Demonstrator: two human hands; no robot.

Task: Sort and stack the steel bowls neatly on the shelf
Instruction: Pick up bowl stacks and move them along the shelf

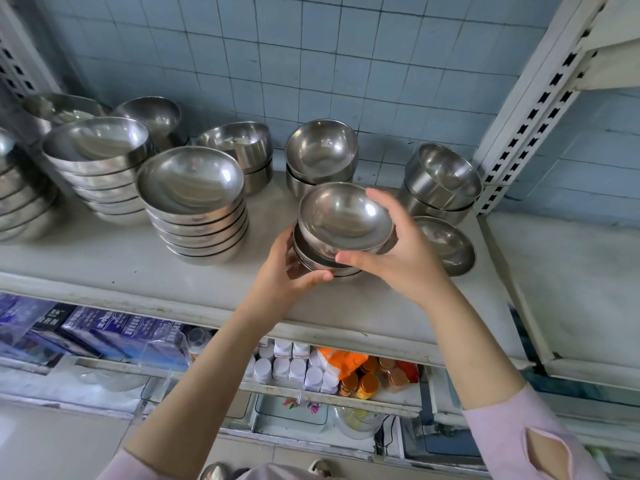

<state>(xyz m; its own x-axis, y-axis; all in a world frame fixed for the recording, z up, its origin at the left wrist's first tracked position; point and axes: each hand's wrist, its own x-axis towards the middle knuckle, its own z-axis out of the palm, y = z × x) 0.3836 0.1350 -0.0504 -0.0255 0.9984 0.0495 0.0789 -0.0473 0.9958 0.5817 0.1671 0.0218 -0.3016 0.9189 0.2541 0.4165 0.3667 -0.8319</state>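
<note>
Top bowl, gripped by right hand, sits directly above short stack gripped by left hand.

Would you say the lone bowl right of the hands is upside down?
No, the lone bowl sits rim up, its hollow showing.

**No legible writing**

The blue boxes at the left end of the lower shelf carry white print, too blurred to read. Any print on the white bottles and gold-lidded jars near that shelf's middle is too small to tell. No mark can be read on the steel bowls.
</note>
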